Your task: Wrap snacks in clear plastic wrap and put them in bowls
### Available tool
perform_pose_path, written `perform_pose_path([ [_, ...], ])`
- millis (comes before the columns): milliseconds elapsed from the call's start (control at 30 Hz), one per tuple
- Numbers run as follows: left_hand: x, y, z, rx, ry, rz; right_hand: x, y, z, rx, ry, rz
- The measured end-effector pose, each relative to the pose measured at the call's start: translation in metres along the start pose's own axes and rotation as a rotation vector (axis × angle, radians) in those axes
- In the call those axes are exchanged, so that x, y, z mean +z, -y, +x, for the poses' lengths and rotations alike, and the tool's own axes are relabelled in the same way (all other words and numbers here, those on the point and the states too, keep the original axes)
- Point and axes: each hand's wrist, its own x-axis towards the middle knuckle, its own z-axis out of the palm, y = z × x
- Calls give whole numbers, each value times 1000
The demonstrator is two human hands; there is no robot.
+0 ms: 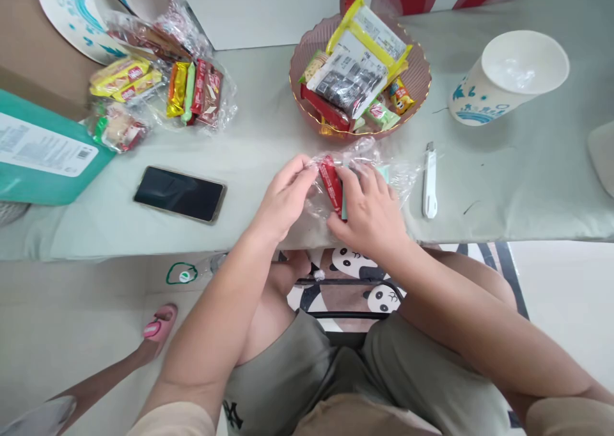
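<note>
In the head view a clear plastic bag (405, 174) lies at the table's front edge, below the snack bowl. A red-wrapped snack bar (330, 183) shows in it, beside a pale green wrapper (384, 172) mostly covered by fingers. My left hand (288, 196) is closed, pinching the bag's left edge between thumb and fingertips. From the right, my right hand (371, 212) curls over the wrapped snacks, its thumb close to the red bar's lower end. A white utility knife (430, 183) lies just right of this hand.
A pink scalloped bowl (300, 97) holds several packaged snacks. More bagged snacks (194, 94) lie at the left, near tipped paper cups (71, 23) and a green box (43, 167). A phone (180, 193) lies left of my hands; a paper cup (508, 78) stands right. Another person's foot (160, 327) shows below.
</note>
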Motion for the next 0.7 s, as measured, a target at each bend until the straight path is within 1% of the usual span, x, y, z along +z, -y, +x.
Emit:
perform_pose_path([
  [67, 3, -6, -1, -118, 92, -256, -1, -6, 0, -12, -55, 79],
  [133, 3, -12, -2, -186, 155, -399, -3, -14, 0, -56, -97, 188],
  [233, 2, -17, -2, -204, 244, -472, -6, -24, 0, -111, -138, 322],
  [300, 2, -18, -2, -193, 289, -488, -7, -29, 0, -93, -168, 369],
  [367, 3, -17, -2, -172, 319, -494, -6, -33, 0, -42, -175, 411],
  [433, 5, -16, -3, -167, 356, -495, -7, -38, -1, 19, -152, 490],
  [533, 6, -16, -2, -214, 389, -533, -12, -46, -1, 83, -61, 674],
  [600, 6, -16, -2, -257, 381, -568, -17, -52, -2, 68, 8, 746],
  [700, 5, -17, 0, -263, 362, -592, -23, -60, -3, 16, 42, 692],
])
